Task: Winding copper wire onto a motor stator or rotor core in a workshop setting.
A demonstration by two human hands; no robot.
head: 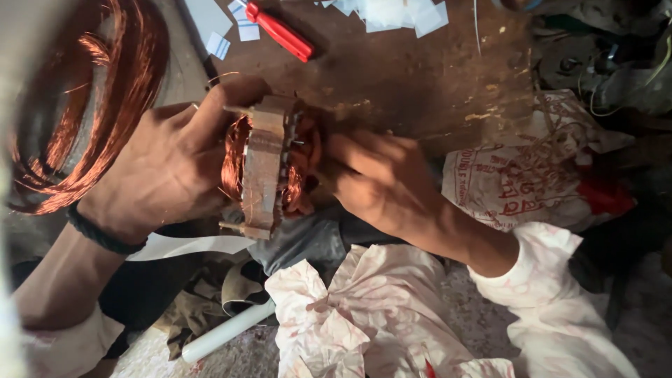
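Gripping motor stator (pixel 264 164), left hand (pixel 164 168), right hand (pixel 378 178), copper coil (pixel 84 105) crowding left edge

We look down on a dark brown wooden tabletop (pixel 413 77), scuffed and stained, with pale chipped spots along its right edge. Small white and pale blue paper slips (pixel 392 12) lie scattered along its far side, beside a red-handled tool (pixel 280 31). To the right a printed white sack (pixel 518 175) slumps against a shadowy heap of dark clutter (pixel 602 63). Below, crumpled white cloth with pink stains (pixel 364 315) and a white tube (pixel 227 329) lie on a rough, speckled floor (pixel 140 360). Light is dim and warm.
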